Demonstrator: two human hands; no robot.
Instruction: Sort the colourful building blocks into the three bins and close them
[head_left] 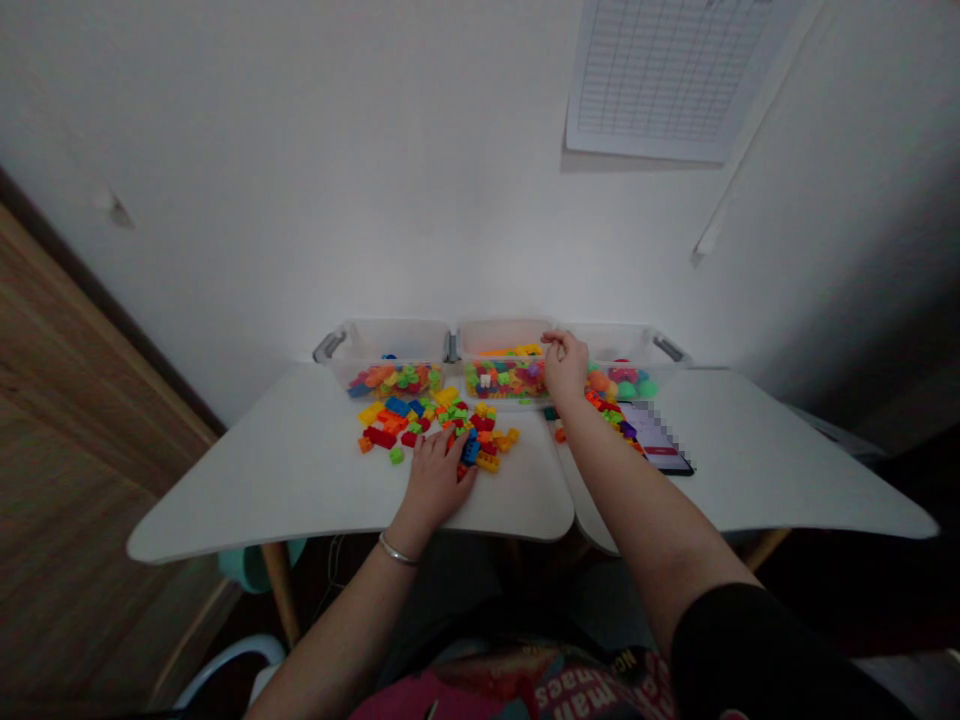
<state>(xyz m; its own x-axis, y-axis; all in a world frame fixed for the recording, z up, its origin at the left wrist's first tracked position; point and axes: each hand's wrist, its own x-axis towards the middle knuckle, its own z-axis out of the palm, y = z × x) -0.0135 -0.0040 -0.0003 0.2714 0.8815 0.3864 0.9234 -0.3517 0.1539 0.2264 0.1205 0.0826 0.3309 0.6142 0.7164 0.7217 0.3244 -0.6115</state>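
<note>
Coloured bricks (409, 418) touching left hand (439, 478), right hand (566, 368) over middle bin (499, 338)

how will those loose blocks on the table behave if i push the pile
The loose blocks look like small hard plastic, so probably stiff and light. They lie separate on the smooth white table, so a push would likely scatter them rather than shift them together. Their boxy shapes suggest sliding, not rolling.

Left wrist wears a silver bangle (396, 551) (thin), right arm a black sleeve (750, 650).
</note>
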